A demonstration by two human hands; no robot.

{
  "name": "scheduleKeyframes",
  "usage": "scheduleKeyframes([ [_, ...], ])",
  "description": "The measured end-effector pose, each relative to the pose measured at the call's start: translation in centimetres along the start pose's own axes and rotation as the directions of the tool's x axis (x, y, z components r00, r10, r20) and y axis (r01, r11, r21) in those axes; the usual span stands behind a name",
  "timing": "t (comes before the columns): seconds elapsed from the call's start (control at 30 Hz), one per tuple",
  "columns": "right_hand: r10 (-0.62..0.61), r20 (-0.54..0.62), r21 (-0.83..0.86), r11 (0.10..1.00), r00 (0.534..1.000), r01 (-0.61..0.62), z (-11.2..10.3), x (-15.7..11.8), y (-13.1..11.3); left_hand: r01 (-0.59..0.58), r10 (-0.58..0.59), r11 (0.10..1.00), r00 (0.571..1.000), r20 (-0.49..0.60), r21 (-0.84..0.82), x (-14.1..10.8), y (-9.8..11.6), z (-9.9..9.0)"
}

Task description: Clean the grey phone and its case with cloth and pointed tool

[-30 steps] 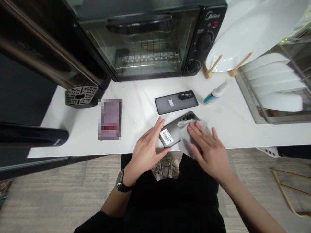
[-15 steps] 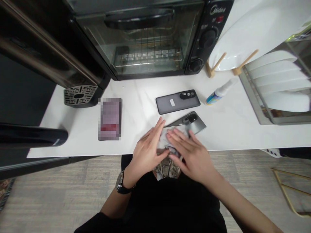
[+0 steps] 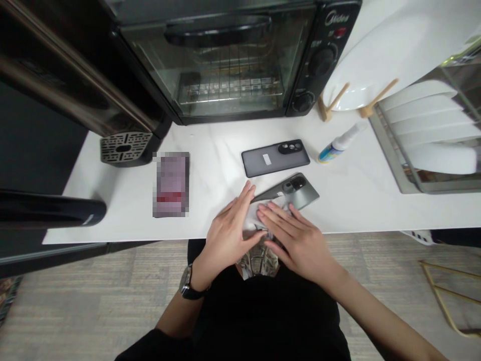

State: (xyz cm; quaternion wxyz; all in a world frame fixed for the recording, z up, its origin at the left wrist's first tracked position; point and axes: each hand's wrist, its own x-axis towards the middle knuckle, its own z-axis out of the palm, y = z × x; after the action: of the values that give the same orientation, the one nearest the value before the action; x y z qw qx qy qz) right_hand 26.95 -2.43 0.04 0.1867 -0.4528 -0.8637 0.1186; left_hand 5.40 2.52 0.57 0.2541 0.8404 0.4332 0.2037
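Phone [image 3: 298,191] near front edge of worktop [image 3: 361,210] looks stiff, slippery: best gripped by its sides, as left hand [image 3: 227,230] does; right hand [image 3: 296,238] holds cloth [image 3: 251,213].

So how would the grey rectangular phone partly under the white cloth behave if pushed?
The phone is probably stiff: its exposed part looks like a straight, thin slab. Its back has a sheen, so it may slide readily on the smooth white counter once the hands let up. Lying flat, it seems unlikely to roll or tip.
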Motion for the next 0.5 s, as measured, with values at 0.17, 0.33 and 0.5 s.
scheduleKeyframes([
  [0.17, 0.274, -0.208, -0.129, 0.944, 0.939, -0.304, -1.9, -2.9, 5.7, 0.022, -0.022, 1.000, 1.000, -0.003, 0.015, 0.1, 0.4, -0.1],
  [0.33, 0.225, -0.218, -0.106, 0.962, 0.949, -0.253, -0.4, -1.7, 2.9, 0.034, -0.035, 0.999, 0.999, -0.019, -0.012, 0.0, 0.5, -0.1],
  [0.5, 0.013, -0.140, 0.017, 1.000, 0.990, -0.011, 1.6, 0.0, -2.0, 0.021, -0.022, 0.998, 1.000, -0.014, -0.062, -0.3, 0.5, -0.1],
])
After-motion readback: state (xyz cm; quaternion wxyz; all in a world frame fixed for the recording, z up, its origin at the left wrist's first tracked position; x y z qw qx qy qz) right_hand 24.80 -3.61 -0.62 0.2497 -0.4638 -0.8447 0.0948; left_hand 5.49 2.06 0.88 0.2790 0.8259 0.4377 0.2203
